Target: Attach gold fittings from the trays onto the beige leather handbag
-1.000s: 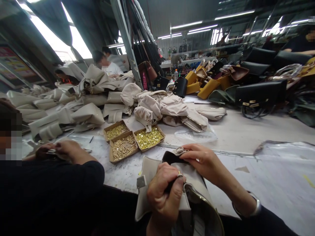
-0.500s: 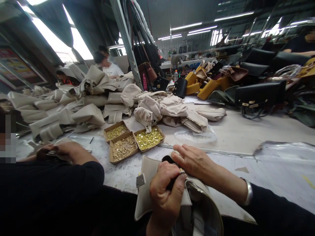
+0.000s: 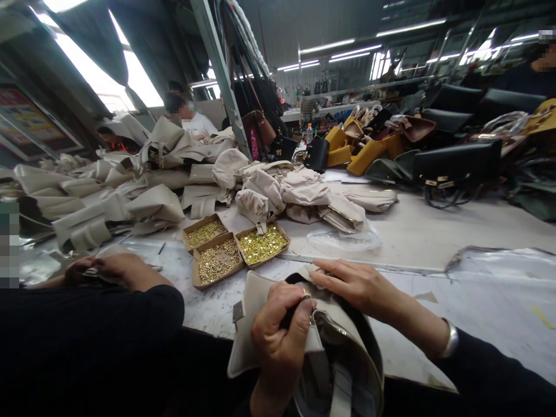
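Observation:
A cream handbag lies tilted over the table's near edge, its zipped mouth facing me and a flap spread to the left. My left hand is closed on the bag's edge, thumb against bent index finger. A small gold-coloured metal bit shows at that pinch; its kind is unclear. Across the bag's far side lies my right hand, fingers stretched out and fingertips touching a cream tab. The thumb of that hand is mostly hidden. A grey square piece sits on the flap's left edge.
Beyond the bag stand three cardboard trays of small gold-coloured metal parts. Cream bags are heaped behind them, with black and mustard handbags at the right. At my left, a co-worker's hands hold cream material. Clear plastic lies mid-table.
My left hand and the bag have shifted slightly left and down. My right hand has flattened, its fingertips coming down onto the cream tab.

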Tool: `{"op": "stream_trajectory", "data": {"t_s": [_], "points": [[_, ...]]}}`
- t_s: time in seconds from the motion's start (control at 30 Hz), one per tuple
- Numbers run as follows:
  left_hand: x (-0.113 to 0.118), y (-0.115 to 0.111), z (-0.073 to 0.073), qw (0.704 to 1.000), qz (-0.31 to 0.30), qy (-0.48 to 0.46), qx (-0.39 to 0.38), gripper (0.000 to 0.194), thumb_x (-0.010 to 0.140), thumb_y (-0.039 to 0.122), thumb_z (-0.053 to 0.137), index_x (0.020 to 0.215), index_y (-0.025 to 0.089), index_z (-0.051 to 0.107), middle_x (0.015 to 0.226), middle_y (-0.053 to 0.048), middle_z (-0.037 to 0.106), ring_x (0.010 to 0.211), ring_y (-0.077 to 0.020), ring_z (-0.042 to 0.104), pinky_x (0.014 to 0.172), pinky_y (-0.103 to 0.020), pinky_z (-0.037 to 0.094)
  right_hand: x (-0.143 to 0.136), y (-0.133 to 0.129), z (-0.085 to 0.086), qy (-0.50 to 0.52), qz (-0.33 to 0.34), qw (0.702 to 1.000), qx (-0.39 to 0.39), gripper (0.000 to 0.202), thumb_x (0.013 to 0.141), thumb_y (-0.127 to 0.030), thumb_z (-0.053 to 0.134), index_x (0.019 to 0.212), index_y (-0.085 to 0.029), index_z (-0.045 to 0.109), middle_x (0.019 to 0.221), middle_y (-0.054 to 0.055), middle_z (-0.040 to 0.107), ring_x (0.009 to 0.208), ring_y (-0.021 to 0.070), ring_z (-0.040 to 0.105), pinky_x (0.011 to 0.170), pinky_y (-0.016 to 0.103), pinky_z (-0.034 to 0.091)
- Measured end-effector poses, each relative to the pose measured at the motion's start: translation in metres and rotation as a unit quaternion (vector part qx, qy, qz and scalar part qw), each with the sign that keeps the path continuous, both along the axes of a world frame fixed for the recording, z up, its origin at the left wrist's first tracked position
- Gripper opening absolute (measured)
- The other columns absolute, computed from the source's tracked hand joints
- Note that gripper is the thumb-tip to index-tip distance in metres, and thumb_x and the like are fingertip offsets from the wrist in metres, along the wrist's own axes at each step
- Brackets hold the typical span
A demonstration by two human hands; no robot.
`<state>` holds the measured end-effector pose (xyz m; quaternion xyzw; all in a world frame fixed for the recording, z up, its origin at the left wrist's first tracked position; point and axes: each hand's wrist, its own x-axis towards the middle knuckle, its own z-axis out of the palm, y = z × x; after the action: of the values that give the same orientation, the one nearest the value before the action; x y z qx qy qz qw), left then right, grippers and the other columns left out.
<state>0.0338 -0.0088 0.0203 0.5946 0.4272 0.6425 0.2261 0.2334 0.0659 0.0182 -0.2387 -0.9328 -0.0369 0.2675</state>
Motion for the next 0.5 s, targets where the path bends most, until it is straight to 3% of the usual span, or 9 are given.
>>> {"op": "stream_trajectory", "data": {"t_s": [0.13, 0.23, 0.3, 0.4, 0.5], "points": [[0.002, 0.0, 0.003, 1.0, -0.016, -0.004, -0.006, 0.008, 0.092, 0.021, 0.069, 0.086, 0.018, 0.074, 0.08, -0.003, 0.073, 0.081, -0.0186, 0.067, 0.087, -0.035, 0.053, -0.004, 0.009, -0.009, 0.083, -0.032, 0.993, -0.081, 0.036, 0.1, -0.013, 0.056, 0.132, -0.024, 0.068, 0.119, 0.011, 0.075, 0.103, 0.0231, 0.072, 0.085, 0.035, 0.06], [-0.001, 0.004, 0.004, 0.998, -0.023, 0.005, -0.052, 0.009, 0.091, 0.024, 0.07, 0.087, 0.018, 0.076, 0.082, -0.005, 0.075, 0.081, -0.0193, 0.068, 0.083, -0.034, 0.055, -0.014, 0.024, -0.016, 0.192, -0.052, 0.964, -0.175, 0.031, 0.099, -0.021, 0.06, 0.127, -0.024, 0.072, 0.107, 0.008, 0.079, 0.094, 0.0223, 0.074, 0.084, 0.036, 0.06], [-0.006, 0.01, 0.004, 0.993, -0.015, 0.007, -0.115, 0.013, 0.089, 0.028, 0.072, 0.089, 0.017, 0.078, 0.083, -0.006, 0.076, 0.08, -0.0203, 0.069, 0.078, -0.032, 0.056, -0.021, 0.035, -0.021, 0.281, -0.078, 0.921, -0.26, 0.028, 0.097, -0.027, 0.063, 0.121, -0.025, 0.077, 0.108, 0.007, 0.08, 0.096, 0.0243, 0.075, 0.089, 0.039, 0.06], [-0.012, 0.021, 0.003, 0.979, -0.024, -0.003, -0.204, 0.02, 0.089, 0.033, 0.072, 0.092, 0.015, 0.079, 0.081, -0.007, 0.077, 0.074, -0.0198, 0.07, 0.067, -0.029, 0.055, -0.033, 0.047, -0.028, 0.384, -0.113, 0.829, -0.391, 0.025, 0.089, -0.036, 0.07, 0.108, -0.025, 0.082, 0.11, 0.006, 0.081, 0.104, 0.0288, 0.075, 0.098, 0.045, 0.057], [-0.012, 0.029, 0.006, 0.979, -0.033, 0.055, -0.194, 0.016, 0.09, 0.029, 0.07, 0.091, 0.016, 0.079, 0.081, -0.006, 0.077, 0.073, -0.0194, 0.07, 0.067, -0.029, 0.055, -0.042, 0.054, -0.031, 0.42, -0.112, 0.777, -0.456, 0.028, 0.083, -0.042, 0.074, 0.102, -0.024, 0.084, 0.107, 0.006, 0.081, 0.104, 0.0291, 0.074, 0.1, 0.044, 0.055]]}}
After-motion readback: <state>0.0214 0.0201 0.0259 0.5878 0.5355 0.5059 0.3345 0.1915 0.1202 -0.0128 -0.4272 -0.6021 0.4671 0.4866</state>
